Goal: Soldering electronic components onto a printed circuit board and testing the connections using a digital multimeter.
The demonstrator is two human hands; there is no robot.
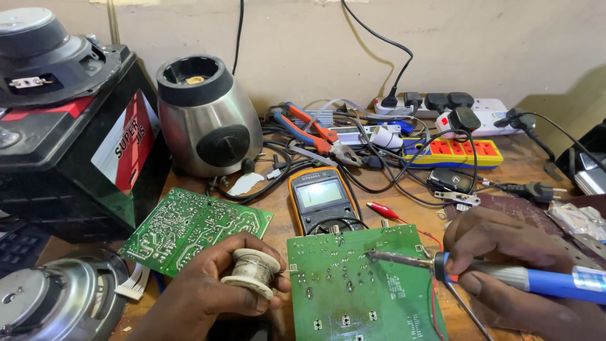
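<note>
A green circuit board [363, 290] lies solder side up at the front middle. My right hand [505, 246] grips a blue-handled soldering iron [543, 281], and the iron's metal tip rests on the board's upper part. My left hand [211, 290] holds a spool of solder wire [252, 271] just left of the board, a thin strand reaching toward the board's edge.
A second green circuit board [192, 227] lies to the left. Behind are a multimeter [322, 199], a steel blender base [205, 117], orange-handled pliers [312, 132], power strips [454, 151] with tangled cables, a black battery [69, 151] carrying a speaker, and another speaker [50, 300] at front left.
</note>
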